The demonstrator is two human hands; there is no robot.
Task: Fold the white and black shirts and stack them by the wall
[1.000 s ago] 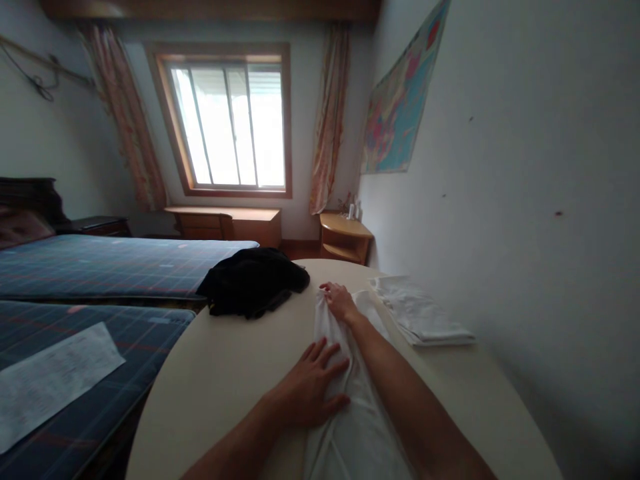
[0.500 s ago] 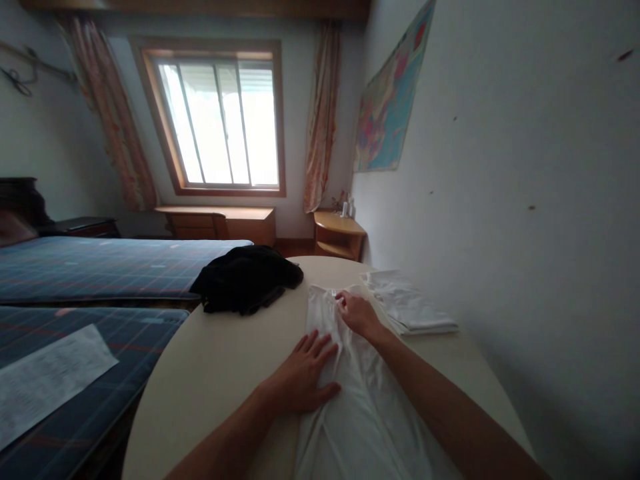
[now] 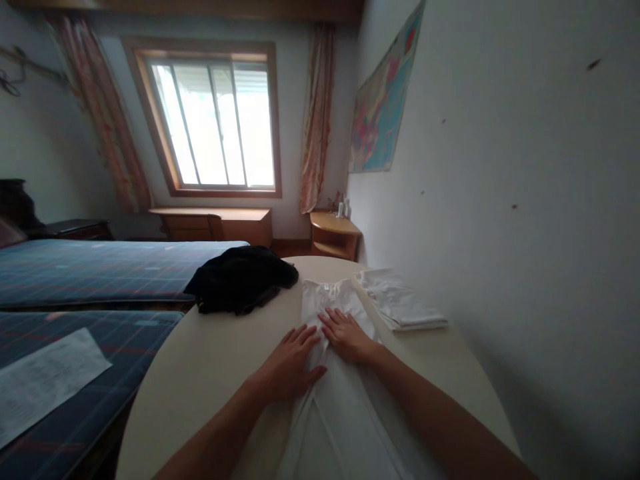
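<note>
A long white garment (image 3: 340,413), which looks like trousers with a gathered waistband at the far end, lies lengthwise over the round cream table (image 3: 200,373). My left hand (image 3: 295,363) rests flat on its left edge, fingers spread and thumb out. Palm down on the cloth just below the waistband is my right hand (image 3: 346,337), its fingers stretched out close to the left fingertips. Neither hand grips anything. Right of the garment lies a folded white cloth item (image 3: 403,300). A heap of black cloth (image 3: 240,280) sits at the table's far left.
Two beds with blue plaid mattresses (image 3: 120,267) are on the left, one bearing a printed sheet of paper (image 3: 50,380). A white wall (image 3: 500,267) with a map (image 3: 383,100) runs along the right. Beyond the table stand a corner shelf (image 3: 335,227) and a low desk (image 3: 240,217).
My right hand has let go of the waistband, drawn back toward me and flattened on the cloth. The left hand stays in nearly the same spot. The garment's upper part lies smoother.
</note>
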